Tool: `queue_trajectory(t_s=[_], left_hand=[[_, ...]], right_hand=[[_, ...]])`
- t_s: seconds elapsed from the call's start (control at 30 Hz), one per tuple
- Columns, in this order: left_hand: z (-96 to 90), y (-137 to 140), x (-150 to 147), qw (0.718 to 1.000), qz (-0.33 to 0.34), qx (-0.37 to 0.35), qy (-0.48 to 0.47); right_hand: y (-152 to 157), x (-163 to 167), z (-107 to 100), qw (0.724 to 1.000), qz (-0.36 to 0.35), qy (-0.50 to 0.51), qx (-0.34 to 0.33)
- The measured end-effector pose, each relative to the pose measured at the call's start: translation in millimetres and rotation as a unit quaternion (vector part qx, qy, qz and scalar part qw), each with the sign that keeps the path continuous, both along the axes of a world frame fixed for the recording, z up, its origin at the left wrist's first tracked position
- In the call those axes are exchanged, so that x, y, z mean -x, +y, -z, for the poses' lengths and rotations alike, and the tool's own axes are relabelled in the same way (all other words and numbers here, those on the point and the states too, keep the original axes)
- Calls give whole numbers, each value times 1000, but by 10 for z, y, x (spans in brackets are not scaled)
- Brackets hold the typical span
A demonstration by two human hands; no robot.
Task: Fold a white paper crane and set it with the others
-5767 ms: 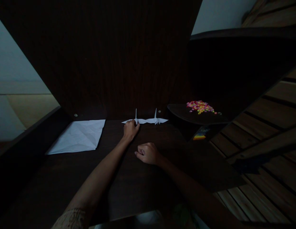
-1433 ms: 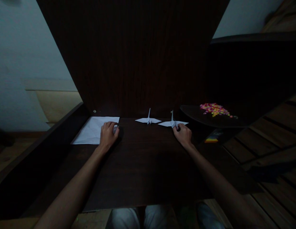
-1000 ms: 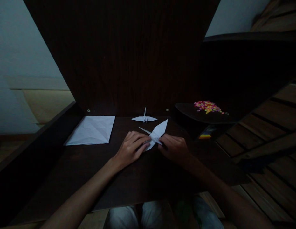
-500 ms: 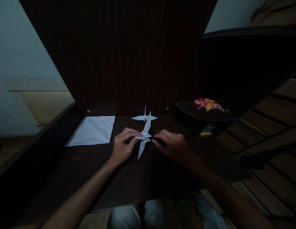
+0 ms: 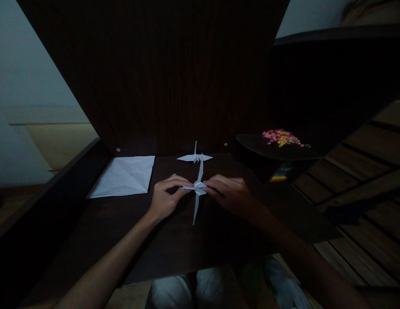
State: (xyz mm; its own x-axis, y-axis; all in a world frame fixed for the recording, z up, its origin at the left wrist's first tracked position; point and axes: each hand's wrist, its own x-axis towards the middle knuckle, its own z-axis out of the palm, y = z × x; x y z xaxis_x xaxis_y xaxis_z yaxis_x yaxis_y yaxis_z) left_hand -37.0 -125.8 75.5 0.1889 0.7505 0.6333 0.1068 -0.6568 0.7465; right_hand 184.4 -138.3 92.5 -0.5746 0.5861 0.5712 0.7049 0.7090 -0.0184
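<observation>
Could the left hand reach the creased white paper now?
Probably yes: the left hand sits just right of the creased white paper, with no object visible between. It pinches the nearer paper crane, so it would likely release that first.

"What sort of place is this?"
"A room in a home, it seems: dark wooden desk (image 5: 174, 246), small rounded shelf (image 5: 251, 145), plain pale wall (image 5: 22, 64), wooden slats (image 5: 364, 259) alongside."

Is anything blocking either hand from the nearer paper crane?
Nothing visible: the left hand and right hand are both at the nearer crane, touching opposite sides. Its far wing overlaps the farther crane in view; whether they touch, I can't tell.
</observation>
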Motion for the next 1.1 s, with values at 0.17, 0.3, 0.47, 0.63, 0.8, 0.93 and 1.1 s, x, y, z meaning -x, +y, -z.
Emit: queue_trajectory(t_s=[0.17,0.3,0.47,0.63,0.8,0.93,1.1], left_hand=[[11,5,0,999,7,-29,20],[11,-3,-7,999,1,-37,23],[1,-5,1,999,-5,-39,30],[-14,-2,16,999,0,-40,21],[-22,-7,13,998,15,-51,34],[-26,-9,8,997,23,-50,45],[-23,0,25,998,20,-43,52]], right_hand=[[-8,-15,24,1000,12,-15,-10],[-18,-13,19,999,11,-31,4],[-29,-11,5,999,0,-45,21],[-53,2,-22,999,2,-17,28],[-76,24,-50,999,-13,-1,47],[-85,27,-37,999,-6,9,44],[-97,29,-37,998,-23,23,46]])
